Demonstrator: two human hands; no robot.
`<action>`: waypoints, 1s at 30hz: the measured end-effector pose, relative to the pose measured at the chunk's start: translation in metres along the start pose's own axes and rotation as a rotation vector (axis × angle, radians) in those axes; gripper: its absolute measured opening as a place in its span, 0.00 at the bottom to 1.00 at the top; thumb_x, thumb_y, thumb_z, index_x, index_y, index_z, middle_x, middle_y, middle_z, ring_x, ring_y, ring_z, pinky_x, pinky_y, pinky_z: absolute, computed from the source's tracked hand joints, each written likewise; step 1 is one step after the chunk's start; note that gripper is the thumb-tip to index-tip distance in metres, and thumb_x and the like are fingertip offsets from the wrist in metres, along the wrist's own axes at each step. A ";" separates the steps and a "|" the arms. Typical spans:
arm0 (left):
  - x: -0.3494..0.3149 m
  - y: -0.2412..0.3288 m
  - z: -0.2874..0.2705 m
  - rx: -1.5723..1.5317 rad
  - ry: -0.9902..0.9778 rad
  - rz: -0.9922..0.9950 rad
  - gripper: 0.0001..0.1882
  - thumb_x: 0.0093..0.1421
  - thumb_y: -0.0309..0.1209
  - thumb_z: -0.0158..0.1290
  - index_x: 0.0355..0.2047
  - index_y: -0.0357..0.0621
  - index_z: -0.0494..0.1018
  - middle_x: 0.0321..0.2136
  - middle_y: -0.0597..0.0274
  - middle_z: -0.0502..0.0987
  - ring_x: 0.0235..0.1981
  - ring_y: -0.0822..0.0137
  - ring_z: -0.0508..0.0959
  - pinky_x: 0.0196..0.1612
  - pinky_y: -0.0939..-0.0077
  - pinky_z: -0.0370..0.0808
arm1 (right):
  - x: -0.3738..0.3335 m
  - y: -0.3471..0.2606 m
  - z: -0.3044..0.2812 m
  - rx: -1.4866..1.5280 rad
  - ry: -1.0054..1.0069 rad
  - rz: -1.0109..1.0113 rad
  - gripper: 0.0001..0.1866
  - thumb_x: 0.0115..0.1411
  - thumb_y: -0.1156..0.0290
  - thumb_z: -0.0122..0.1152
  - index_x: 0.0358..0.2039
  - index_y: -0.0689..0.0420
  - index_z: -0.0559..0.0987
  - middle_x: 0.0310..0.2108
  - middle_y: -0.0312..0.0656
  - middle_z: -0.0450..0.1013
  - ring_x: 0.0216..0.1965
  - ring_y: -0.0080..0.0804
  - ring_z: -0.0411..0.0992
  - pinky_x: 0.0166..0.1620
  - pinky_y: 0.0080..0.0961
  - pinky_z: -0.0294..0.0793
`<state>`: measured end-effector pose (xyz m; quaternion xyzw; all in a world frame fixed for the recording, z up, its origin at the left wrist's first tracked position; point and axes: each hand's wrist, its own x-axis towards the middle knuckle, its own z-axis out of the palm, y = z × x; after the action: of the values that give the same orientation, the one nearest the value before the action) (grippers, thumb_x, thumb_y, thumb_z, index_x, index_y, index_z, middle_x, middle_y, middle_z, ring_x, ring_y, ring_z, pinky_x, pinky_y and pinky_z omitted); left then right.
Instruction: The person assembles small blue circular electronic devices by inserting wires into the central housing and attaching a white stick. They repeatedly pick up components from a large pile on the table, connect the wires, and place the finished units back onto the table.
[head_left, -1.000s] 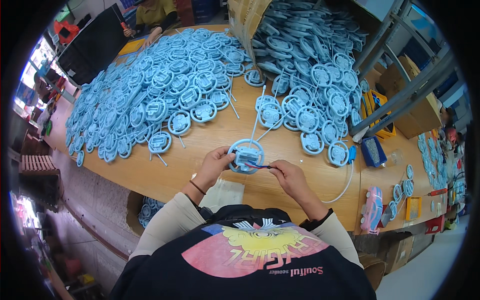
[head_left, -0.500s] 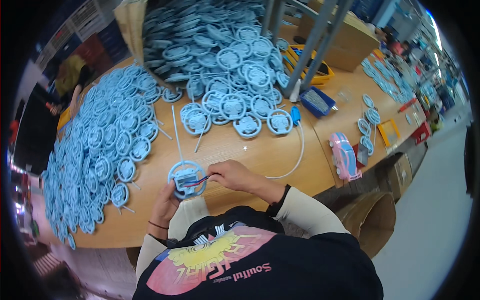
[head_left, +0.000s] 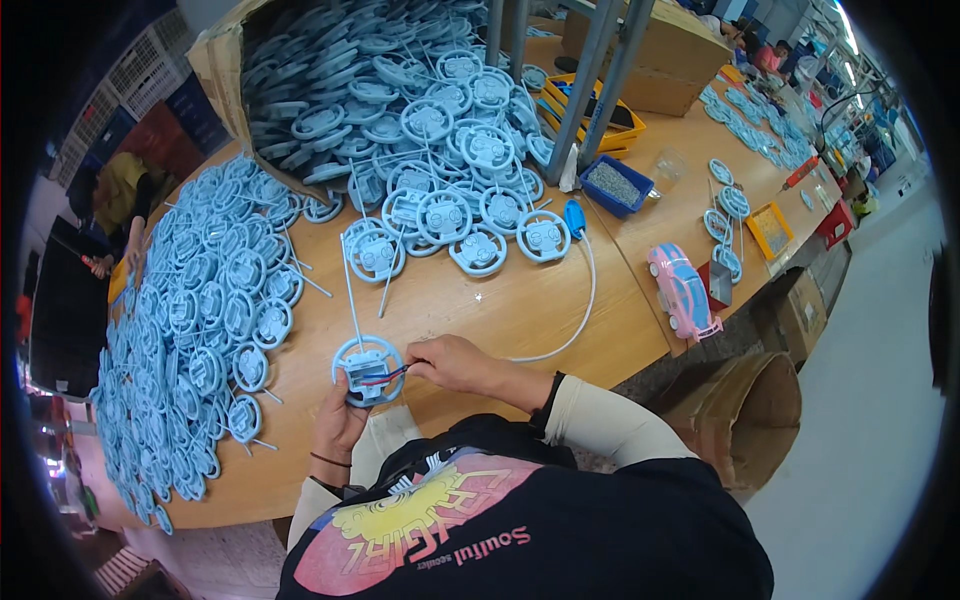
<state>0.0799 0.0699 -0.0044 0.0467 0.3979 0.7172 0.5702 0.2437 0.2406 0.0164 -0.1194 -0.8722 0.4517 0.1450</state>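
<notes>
Near the table's front edge I hold a light-blue toy steering wheel (head_left: 368, 345), its open hollow back facing up and a long thin blue rod sticking out beyond it. My left hand (head_left: 340, 425) grips its lower-left rim. At its right side, my right hand (head_left: 450, 362) pinches thin red and dark strands (head_left: 385, 378) that look like wires and reach over the hollow. Their exact ends are too small to make out. A white cord (head_left: 592, 290) runs from a blue oval piece (head_left: 575, 218) to behind my right hand.
Many blue wheels (head_left: 200, 300) are heaped at left; more spill from a tipped cardboard box (head_left: 222, 80). Metal posts (head_left: 600, 90), a blue bin (head_left: 615, 188) and a pink toy car (head_left: 685, 295) stand at right. A person (head_left: 130, 190) works at far left.
My view has shifted a little, so the table's things sit differently in it. My left hand still holds the wheel and my right hand still pinches the strands at its side.
</notes>
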 end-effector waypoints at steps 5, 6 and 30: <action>0.020 0.035 -0.083 0.227 0.126 0.187 0.19 0.62 0.40 0.42 0.48 0.41 0.63 0.45 0.58 0.70 0.45 0.65 0.72 0.48 0.67 0.70 | -0.012 0.035 0.008 -0.058 -0.218 0.133 0.10 0.51 0.63 0.55 0.30 0.55 0.75 0.24 0.47 0.72 0.28 0.45 0.71 0.32 0.37 0.68; 0.022 0.055 -0.098 0.214 0.200 0.289 0.20 0.61 0.40 0.43 0.48 0.41 0.63 0.46 0.58 0.70 0.45 0.65 0.72 0.47 0.68 0.70 | -0.016 0.044 0.009 -0.101 -0.294 0.169 0.10 0.50 0.64 0.55 0.30 0.55 0.76 0.24 0.47 0.72 0.29 0.45 0.71 0.34 0.38 0.68; 0.045 0.006 0.068 0.545 -0.230 0.011 0.21 0.61 0.37 0.45 0.50 0.38 0.62 0.43 0.59 0.71 0.45 0.68 0.71 0.47 0.72 0.70 | -0.002 -0.006 -0.035 1.021 0.229 0.486 0.20 0.61 0.61 0.46 0.51 0.57 0.63 0.44 0.41 0.66 0.43 0.30 0.69 0.37 0.28 0.77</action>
<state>0.0955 0.1438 0.0281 0.2812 0.5081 0.5771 0.5742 0.2574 0.2631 0.0398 -0.2796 -0.4696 0.8200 0.1699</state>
